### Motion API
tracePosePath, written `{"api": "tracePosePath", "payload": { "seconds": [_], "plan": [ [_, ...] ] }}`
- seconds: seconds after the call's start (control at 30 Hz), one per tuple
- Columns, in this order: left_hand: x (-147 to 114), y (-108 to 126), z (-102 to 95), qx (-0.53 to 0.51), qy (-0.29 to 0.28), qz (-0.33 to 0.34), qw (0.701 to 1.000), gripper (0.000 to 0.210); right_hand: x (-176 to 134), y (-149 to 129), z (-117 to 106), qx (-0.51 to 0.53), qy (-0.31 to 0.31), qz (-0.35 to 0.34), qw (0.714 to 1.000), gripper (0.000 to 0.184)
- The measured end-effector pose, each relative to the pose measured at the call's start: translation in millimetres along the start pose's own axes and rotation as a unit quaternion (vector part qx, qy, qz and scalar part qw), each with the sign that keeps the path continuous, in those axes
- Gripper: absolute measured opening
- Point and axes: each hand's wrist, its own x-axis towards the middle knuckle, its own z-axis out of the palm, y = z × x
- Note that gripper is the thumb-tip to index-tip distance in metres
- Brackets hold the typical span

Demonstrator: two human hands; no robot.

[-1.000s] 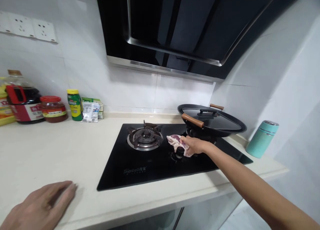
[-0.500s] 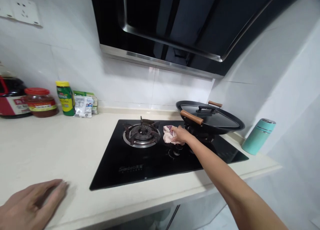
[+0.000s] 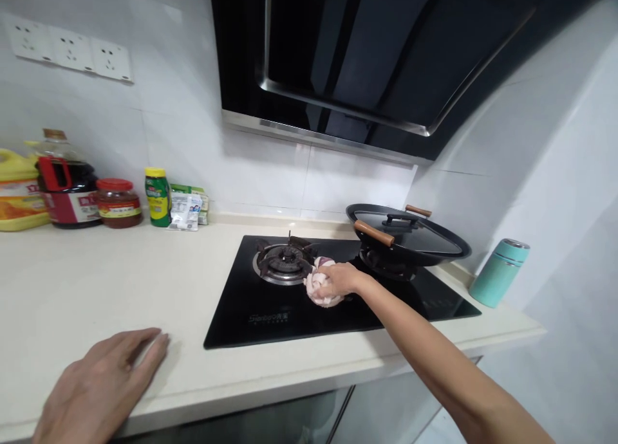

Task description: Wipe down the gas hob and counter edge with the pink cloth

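Note:
My right hand (image 3: 340, 280) grips a crumpled pink-and-white cloth (image 3: 319, 288) against the black glass gas stove (image 3: 275, 331). The cloth lies just right of the left burner (image 3: 286, 262), close to its metal ring. Part of the cloth and the stove knobs are covered by my fingers. On the pale counter (image 3: 193, 379), left of the stove, my left hand (image 3: 109, 373) rests with thumb and fingers apart, holding nothing. A black wok (image 3: 410, 254) with wooden handles and a lid sits on the right burner, beyond my right forearm.
A mint-green flask (image 3: 501, 273) stands right of the stove by the wall. Along the back left are a yellow jug (image 3: 19, 196), a dark sauce bottle (image 3: 70, 193), a red-lidded jar (image 3: 119, 206), a green bottle (image 3: 158, 199) and packets (image 3: 186, 211). A black range hood (image 3: 338, 51) hangs overhead.
My right hand has drawn the cloth toward the stove's front, nearer the left burner's edge. The view has turned somewhat left, showing the yellow jug. My left hand still rests on the counter.

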Motion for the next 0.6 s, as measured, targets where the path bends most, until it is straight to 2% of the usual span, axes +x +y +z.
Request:
{"api": "tracePosePath", "payload": {
  "seconds": [0.17,0.33,0.47,0.6],
  "plan": [
    [-3.8,1.5,-0.9,0.008,-0.003,0.007,1.0,0.062,-6.1,0.1,3.7,-0.014,-0.037,-0.007,0.999,0.091],
    [-2.9,-5.5,2.9,0.006,-0.013,-0.01,1.0,0.06,19.4,17.1,4.2,-0.024,-0.036,0.014,0.999,0.098],
    [0.8,-17.2,11.4,0.001,0.001,-0.015,1.0,0.056,39.3,44.2,0.4,-0.009,-0.028,0.017,0.999,0.086],
    [2.9,-22.5,14.6,-0.004,0.01,-0.018,1.0,0.055,44.1,76.4,3.6,0.015,-0.033,0.017,0.999,0.07]
  ]
}}
